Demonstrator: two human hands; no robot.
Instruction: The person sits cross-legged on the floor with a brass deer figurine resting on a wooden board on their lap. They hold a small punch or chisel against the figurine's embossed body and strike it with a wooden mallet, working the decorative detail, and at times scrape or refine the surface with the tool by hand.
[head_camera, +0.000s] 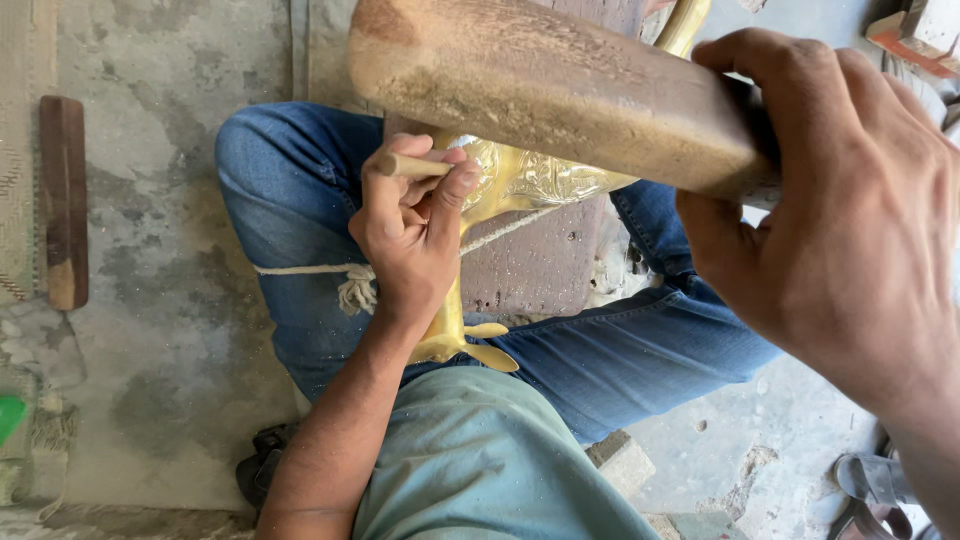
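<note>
The person is sitting cross-legged on a stained concrete floor (170, 300), jeans and a grey-green shirt filling the lower middle of the view. A reddish wooden block (540, 265) is lying across the lap, and a cream rope (300, 269) is running over the left thigh and across the block, seemingly lashing the work down. The right hand (850, 240) is wrapped tightly around the end of a big wooden mallet (550, 95), which is hanging raised above the work, its worn face pointing down and left. The brass piece (525, 180) is resting on the block between the knees, partly hidden under the mallet, with a slim leg-like part and flared foot running down toward the belly; its chased surface is showing relief pattern. The left hand (410, 230) is pinched shut around a small wooden punch (410, 165), whose tip appears to be sitting on the brass. Judgement: the blow is best landing square on the punch head, with the punch kept steady at its set angle and the thumb staying clear. A dark wooden bar (62, 200) is lying apart on the floor at left; sandals (880, 495) are sitting at lower right.
</note>
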